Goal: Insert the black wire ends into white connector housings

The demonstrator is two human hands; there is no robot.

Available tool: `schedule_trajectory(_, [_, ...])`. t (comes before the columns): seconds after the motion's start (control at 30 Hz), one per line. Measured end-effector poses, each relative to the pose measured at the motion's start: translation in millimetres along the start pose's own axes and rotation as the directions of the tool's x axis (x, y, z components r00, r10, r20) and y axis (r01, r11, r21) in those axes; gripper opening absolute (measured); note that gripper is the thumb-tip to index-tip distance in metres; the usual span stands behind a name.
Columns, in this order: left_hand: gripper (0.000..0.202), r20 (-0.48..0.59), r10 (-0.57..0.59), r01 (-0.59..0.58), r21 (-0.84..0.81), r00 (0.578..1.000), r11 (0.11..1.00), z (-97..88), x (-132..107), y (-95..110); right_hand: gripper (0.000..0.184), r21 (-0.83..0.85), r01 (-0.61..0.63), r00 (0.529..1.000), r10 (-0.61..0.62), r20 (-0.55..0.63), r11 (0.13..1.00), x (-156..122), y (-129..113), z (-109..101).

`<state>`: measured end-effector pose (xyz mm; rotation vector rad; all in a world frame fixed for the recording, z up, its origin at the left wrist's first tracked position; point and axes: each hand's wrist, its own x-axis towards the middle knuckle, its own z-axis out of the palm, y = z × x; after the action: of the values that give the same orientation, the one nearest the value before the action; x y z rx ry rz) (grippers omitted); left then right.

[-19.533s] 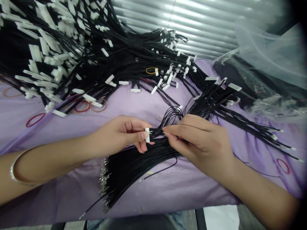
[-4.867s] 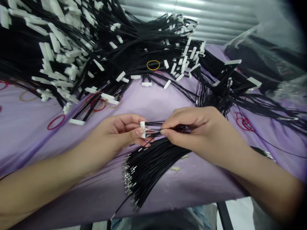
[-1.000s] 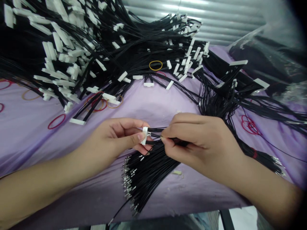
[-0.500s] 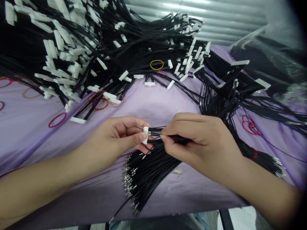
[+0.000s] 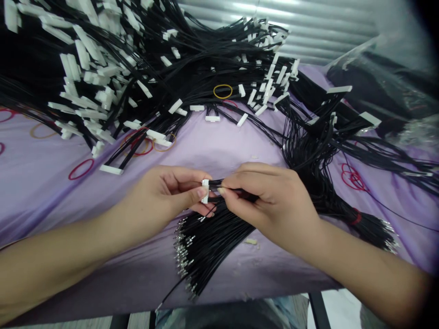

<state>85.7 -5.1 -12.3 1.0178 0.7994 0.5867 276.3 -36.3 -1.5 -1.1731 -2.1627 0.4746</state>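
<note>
Left hand [image 5: 161, 194] pinches a white connector [image 5: 205, 190] between thumb and fingers, connector upright, near the middle of the counter [image 5: 219, 148]. Right hand [image 5: 272, 205] is clamped on a thin bunch of black wires [image 5: 219, 184] running into the connector's right side. The hands are just beside each other, apart, with the connector and wires between them.

Under the hands, a loose wire bundle [image 5: 212, 246] fans toward the near edge of the counter, its ends fitted with crimped metal terminals [image 5: 181, 258]. A second bundle [image 5: 370, 228] on the right is tied with a red band [image 5: 356, 217]. The counter is covered in lilac cloth.

A big pile of wires with white connectors [image 5: 103, 77] fills the far left and runs along the far edge. A red rubber band [image 5: 81, 169] lies on the cloth at left, and a yellow rubber band [image 5: 222, 91] sits on the pile. A plastic bag [image 5: 377, 82] lies in the far right corner, in front of a ribbed metal shutter [image 5: 274, 23].
</note>
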Motion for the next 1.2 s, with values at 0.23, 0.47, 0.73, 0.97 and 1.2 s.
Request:
schedule_trajectory(0.23, [0.006,0.018,0.002,-0.003,0.005,1.000,1.000,-0.7,1.2,-0.3,0.018,0.057,0.082,0.995,-0.079,-0.056,0.995,1.1,1.9,5.7])
schedule_trajectory(0.47, [0.007,0.018,-0.029,0.030,-0.028,0.999,0.999,-0.9,1.8,0.1,0.016,0.048,0.049,0.998,-0.047,-0.047,0.998,3.2,-3.3,2.3])
schedule_trajectory(0.73, [0.004,0.003,-0.002,0.002,0.005,1.000,1.000,0.3,0.3,0.1,0.019,0.078,0.002,1.000,-0.002,-0.001,0.997,1.5,-1.1,6.0])
schedule_trajectory(0.97, [0.006,-0.006,-0.002,0.002,0.059,1.000,0.998,3.8,0.2,-0.8,0.025,0.027,0.046,0.999,-0.047,0.022,0.999,1.7,2.4,10.7])
schedule_trajectory(1.2, [0.013,-0.056,-0.030,0.030,0.000,0.998,1.000,1.6,1.9,0.4,0.017,-0.181,0.125,0.992,-0.123,0.020,0.975,0.7,5.1,-0.4])
